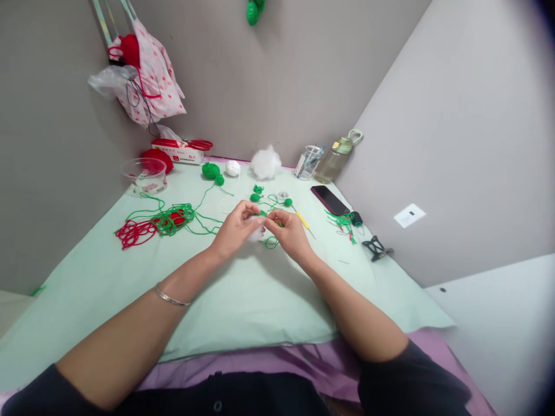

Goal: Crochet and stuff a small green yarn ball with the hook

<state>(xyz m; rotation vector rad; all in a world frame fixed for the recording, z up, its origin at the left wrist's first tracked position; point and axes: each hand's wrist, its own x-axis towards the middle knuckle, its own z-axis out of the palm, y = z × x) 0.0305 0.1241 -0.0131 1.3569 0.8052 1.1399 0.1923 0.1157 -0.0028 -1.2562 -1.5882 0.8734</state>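
My left hand [237, 228] and my right hand [288, 231] meet over the middle of the table, fingertips pinched together. Between them is a small green crocheted piece [262, 214], mostly covered by the fingers. A tuft of white stuffing [256, 231] shows below my left fingers. Just beyond lie small green crocheted balls [288, 202] and a curly green piece [258, 189]. A crochet hook with a yellow handle [302, 220] rests to the right of my right hand. Green yarn trails on the table beside both hands.
Tangled red and green yarn [167, 222] lies left, near a clear plastic tub [150, 179]. Behind are a tissue box [177, 151], red scissors [200, 145], a green yarn ball [211, 170] and white stuffing [266, 163]. A phone [330, 200], bottle [335, 160] and pen cup [309, 163] stand right.
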